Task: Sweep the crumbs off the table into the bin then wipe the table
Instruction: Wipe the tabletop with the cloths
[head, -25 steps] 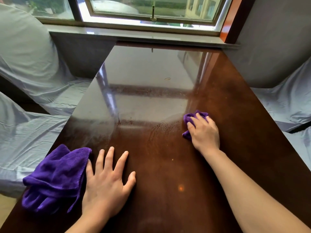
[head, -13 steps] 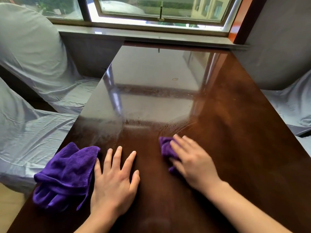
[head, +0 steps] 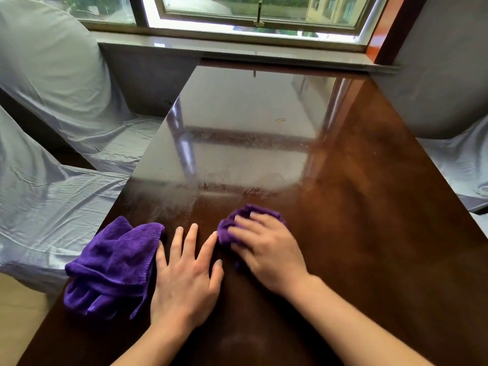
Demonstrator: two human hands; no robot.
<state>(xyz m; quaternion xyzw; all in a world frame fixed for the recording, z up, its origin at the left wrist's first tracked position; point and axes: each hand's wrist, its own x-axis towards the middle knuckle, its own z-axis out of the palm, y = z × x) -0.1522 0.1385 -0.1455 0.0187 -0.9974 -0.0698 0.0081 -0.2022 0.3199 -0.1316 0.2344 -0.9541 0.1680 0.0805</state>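
We see a dark, glossy wooden table running from us toward a window at the far end. Our right hand presses palm-down on a small bunched purple cloth near the middle of the near part of the table; the fingers lie over the cloth, holding it against the wood, and the hand looks slightly blurred. Our left hand lies flat on the tabletop just left of it, fingers spread and holding nothing. A second, larger purple cloth sits crumpled at the near left edge, touching the little-finger side of the left hand. Faint smears and specks show on the wood just beyond the hands. Chairs in pale grey covers stand along the left side, and another stands at the right.
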